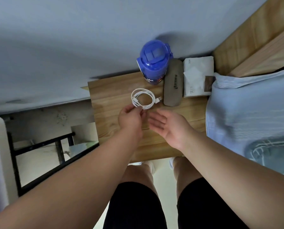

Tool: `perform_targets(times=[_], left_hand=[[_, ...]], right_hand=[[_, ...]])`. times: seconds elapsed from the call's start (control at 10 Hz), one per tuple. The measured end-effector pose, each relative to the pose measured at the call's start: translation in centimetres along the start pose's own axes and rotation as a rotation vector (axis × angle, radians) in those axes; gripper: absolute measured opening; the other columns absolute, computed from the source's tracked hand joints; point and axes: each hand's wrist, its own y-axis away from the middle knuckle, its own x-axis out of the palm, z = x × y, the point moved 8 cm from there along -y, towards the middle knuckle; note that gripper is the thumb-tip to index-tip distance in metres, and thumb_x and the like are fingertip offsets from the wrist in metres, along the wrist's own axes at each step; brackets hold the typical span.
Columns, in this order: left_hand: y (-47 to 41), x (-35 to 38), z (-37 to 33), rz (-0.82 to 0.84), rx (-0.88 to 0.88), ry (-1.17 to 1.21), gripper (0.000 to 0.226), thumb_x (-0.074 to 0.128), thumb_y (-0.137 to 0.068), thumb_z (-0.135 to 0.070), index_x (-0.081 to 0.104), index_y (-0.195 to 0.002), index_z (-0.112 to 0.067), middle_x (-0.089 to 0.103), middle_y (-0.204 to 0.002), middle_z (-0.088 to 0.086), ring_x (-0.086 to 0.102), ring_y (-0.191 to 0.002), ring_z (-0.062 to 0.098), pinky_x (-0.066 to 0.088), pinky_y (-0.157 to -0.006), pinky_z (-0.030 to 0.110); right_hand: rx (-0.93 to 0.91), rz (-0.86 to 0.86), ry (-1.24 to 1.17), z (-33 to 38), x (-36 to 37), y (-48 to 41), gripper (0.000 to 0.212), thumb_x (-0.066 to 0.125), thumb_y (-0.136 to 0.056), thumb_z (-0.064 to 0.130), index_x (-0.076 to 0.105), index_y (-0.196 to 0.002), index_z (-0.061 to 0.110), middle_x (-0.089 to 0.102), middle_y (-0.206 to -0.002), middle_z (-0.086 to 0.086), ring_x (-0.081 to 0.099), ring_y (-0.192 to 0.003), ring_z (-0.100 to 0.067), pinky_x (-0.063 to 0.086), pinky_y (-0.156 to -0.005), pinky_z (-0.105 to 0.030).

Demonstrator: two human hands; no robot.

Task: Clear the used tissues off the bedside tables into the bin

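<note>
- No crumpled tissue shows anywhere on the surface (114, 90); what lies there is a coiled white cable (142, 98), a blue bottle (153, 61), a grey case (173, 83) and a white tissue pack (197, 76) pushed up against the wall, just beside the bed (247, 109).
- The step in hand looks like tidying rather than binning: the left hand (131, 119) pinches the near edge of the cable coil between thumb and fingertips, and the coil rests on the wood.
- The right hand (168, 125) holds nothing; it hovers palm-up and spread wide just to the right of the left hand, close above the surface.
- Both forearms reach forward from the body and converge over the near half of the surface, with the wrists low.
- I judge this bedside surface is already free of used tissues, or any that remain are hidden from view.
- The bin is not clearly in view; something pale sits on the floor beyond the dark rail (43, 146) at left, but I cannot tell what it is.
- Next, letting go of the cable and checking the other bedside table seems called for.
</note>
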Motion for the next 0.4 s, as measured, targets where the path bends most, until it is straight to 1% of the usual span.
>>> perform_targets(times=[0.1, 0.2, 0.3, 0.4], left_hand=[[-0.1, -0.2, 0.3, -0.050, -0.001, 0.078, 0.019, 0.068, -0.098, 0.005, 0.061, -0.110, -0.007, 0.071, -0.101, 0.017, 0.070, -0.080, 0.023, 0.061, -0.066, 0.023], [0.5, 0.3, 0.0, 0.036, 0.024, -0.021, 0.020, 0.066, -0.099, 0.002, 0.063, -0.119, 0.000, 0.067, -0.087, 0.015, 0.061, -0.061, 0.016, 0.052, -0.053, 0.025], [1.2, 0.9, -0.5, 0.181, 0.018, -0.149, 0.032, 0.060, -0.103, 0.001, 0.059, -0.132, 0.016, 0.054, -0.067, 0.008, 0.044, -0.044, 0.010, 0.038, -0.040, 0.021], [3.2, -0.5, -0.6, 0.210, -0.054, -0.275, 0.032, 0.064, -0.103, -0.003, 0.061, -0.135, 0.001, 0.068, -0.099, 0.015, 0.063, -0.067, 0.015, 0.058, -0.060, 0.027]], right_hand=[[0.018, -0.046, 0.103, -0.9, -2.0, 0.5, 0.015, 0.056, -0.106, 0.017, 0.064, -0.115, 0.007, 0.076, -0.111, -0.015, 0.073, -0.097, -0.029, 0.063, -0.076, -0.038], [0.041, -0.078, 0.203, -1.6, -4.4, 1.6, 0.021, 0.059, -0.105, 0.019, 0.064, -0.122, 0.007, 0.079, -0.107, -0.014, 0.075, -0.093, -0.028, 0.064, -0.068, -0.036], [0.051, -0.097, 0.321, -2.2, -6.8, 2.9, 0.021, 0.061, -0.104, 0.022, 0.067, -0.120, 0.008, 0.082, -0.092, -0.008, 0.077, -0.080, -0.023, 0.062, -0.063, -0.035], [0.046, -0.145, 0.418, -2.0, -9.2, 5.1, 0.020, 0.063, -0.103, 0.022, 0.068, -0.118, 0.009, 0.082, -0.088, -0.007, 0.075, -0.073, -0.021, 0.062, -0.062, -0.034]])
